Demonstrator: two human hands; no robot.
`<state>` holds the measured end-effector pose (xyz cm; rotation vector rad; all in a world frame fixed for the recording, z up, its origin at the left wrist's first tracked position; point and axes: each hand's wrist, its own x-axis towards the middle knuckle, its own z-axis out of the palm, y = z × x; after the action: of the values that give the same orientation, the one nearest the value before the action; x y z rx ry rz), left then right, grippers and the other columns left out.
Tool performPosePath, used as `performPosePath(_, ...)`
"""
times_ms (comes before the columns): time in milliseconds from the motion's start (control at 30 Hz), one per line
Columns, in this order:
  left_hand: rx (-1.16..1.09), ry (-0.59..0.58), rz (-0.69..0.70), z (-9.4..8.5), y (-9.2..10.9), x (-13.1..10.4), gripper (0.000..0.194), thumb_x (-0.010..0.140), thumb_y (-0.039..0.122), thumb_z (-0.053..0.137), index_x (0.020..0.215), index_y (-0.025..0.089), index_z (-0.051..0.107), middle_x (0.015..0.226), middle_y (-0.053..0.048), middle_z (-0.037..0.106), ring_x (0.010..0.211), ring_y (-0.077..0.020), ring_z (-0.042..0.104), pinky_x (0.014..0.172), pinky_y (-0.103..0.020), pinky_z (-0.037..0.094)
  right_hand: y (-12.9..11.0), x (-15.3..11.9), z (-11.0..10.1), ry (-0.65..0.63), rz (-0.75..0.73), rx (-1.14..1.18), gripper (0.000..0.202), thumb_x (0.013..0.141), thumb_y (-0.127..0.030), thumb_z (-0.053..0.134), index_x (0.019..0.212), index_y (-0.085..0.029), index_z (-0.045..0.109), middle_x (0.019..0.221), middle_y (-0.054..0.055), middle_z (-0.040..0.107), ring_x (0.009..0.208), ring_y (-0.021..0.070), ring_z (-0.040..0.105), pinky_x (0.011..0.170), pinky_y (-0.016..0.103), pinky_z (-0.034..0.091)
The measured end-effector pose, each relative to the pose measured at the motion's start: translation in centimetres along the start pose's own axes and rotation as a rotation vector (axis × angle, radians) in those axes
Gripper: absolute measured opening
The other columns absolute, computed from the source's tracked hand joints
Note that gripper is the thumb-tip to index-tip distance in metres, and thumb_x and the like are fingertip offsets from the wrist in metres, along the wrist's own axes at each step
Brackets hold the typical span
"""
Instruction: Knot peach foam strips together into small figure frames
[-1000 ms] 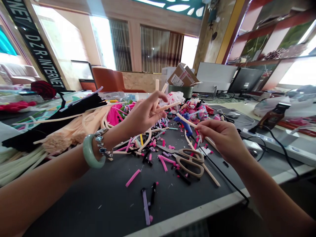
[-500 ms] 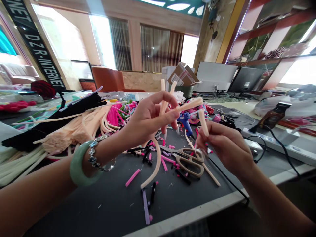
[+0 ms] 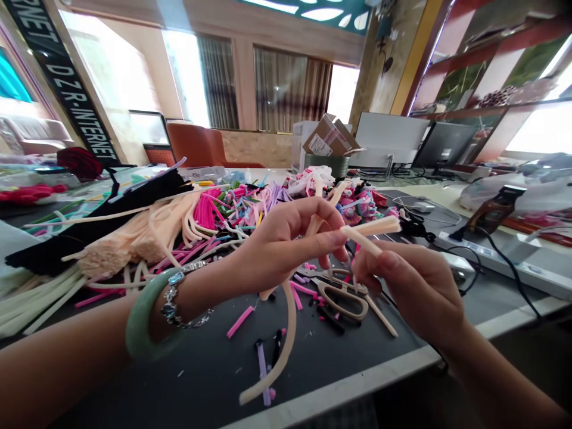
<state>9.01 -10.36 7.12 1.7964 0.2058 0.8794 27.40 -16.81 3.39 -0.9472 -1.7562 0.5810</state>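
Observation:
My left hand is closed on several beige pipe cleaners, pinching them between thumb and fingers above the table. One long beige strand curves down from beneath this hand towards the table's front. My right hand pinches the near end of a beige pipe cleaner, whose other end meets the left fingertips. Beige-handled scissors lie on the table below the hands, their blades partly hidden. Cut pink, black and purple pieces are scattered around them.
Beige pipe cleaner bundles and a black bundle lie to the left. Behind the hands is a colourful heap. A white power strip with black cables lies at the right. An open cardboard box stands at the back.
My left hand has moved right and slightly down with its strands, and the hanging strand reaches lower. The right hand's piece now touches the left fingertips. The blue glue gun has become hidden.

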Motion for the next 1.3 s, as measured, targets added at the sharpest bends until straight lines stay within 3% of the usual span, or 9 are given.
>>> performPosePath(367,0.005,0.014,-0.004,0.1,0.0,-0.1,0.007,0.083,0.017,0.056,0.086,0.018,0.051,0.071,0.0,0.058,0.068,-0.0111,0.06,0.06,-0.024,0.054,-0.5,-0.1,0.6,0.098,-0.033,-0.28,0.037,0.094,-0.037,0.036,0.063,-0.022,0.049,0.058,0.0,0.051,0.055,0.0131,0.048,0.055,0.028,0.035)
performPosePath(667,-0.076,0.045,0.001,0.3,-0.3,0.0,0.002,0.084,0.017,0.054,0.082,0.017,0.053,0.065,0.001,0.058,0.063,-0.0097,0.058,0.059,-0.023,0.05,-0.6,0.1,1.1,0.083,-0.075,-0.399,0.032,0.094,-0.029,0.038,0.065,-0.021,0.05,0.056,-0.002,0.049,0.05,0.0096,0.043,0.051,0.024,0.033)
performPosePath(1000,-0.134,-0.003,0.01,0.1,-0.5,0.0,0.008,0.081,0.018,0.062,0.08,0.014,0.055,0.065,0.002,0.058,0.063,-0.0077,0.057,0.06,-0.02,0.047,-0.5,0.1,1.2,0.096,-0.187,-0.449,0.016,0.091,-0.019,0.045,0.09,-0.022,0.06,0.056,-0.006,0.049,0.046,0.0061,0.042,0.049,0.02,0.035)
performPosePath(1300,-0.118,0.012,0.009,0.1,-0.4,0.0,0.006,0.081,0.015,0.06,0.077,0.013,0.057,0.062,0.002,0.057,0.06,-0.0068,0.055,0.058,-0.019,0.046,-0.9,0.2,1.1,0.073,-0.235,-0.501,0.017,0.089,-0.016,0.047,0.078,-0.019,0.059,0.054,-0.006,0.051,0.046,0.0059,0.044,0.048,0.02,0.035)
